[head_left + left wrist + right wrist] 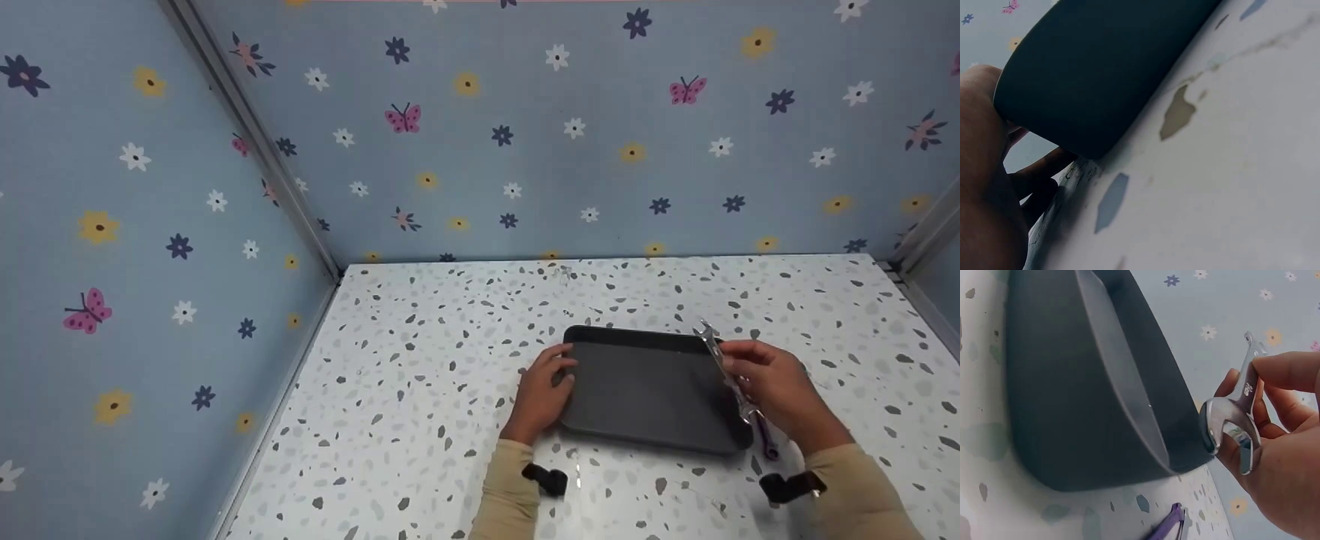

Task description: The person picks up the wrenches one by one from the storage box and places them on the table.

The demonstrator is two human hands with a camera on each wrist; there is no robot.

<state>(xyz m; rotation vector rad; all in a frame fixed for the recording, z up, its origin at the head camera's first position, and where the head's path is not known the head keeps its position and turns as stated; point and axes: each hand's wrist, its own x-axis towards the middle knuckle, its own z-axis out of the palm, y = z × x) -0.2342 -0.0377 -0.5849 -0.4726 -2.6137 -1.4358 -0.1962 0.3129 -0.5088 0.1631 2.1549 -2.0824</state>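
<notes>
A dark grey rectangular tray with raised walls sits on the speckled table. At its left end my left hand grips the wall, fingertips bent over the rim; the left wrist view shows this hand against the tray's corner. Over the tray's right end, my right hand pinches a shiny silver open-ended wrench between thumb and fingers. One open end of the wrench faces the right wrist camera. A purple tool with a ring-shaped end lies beside the tray's right corner, partly hidden.
The white speckled tabletop extends around the tray. Blue patterned panels stand behind and at the left, joined by a metal corner post. In the right wrist view, the purple tool has a silver piece next to it.
</notes>
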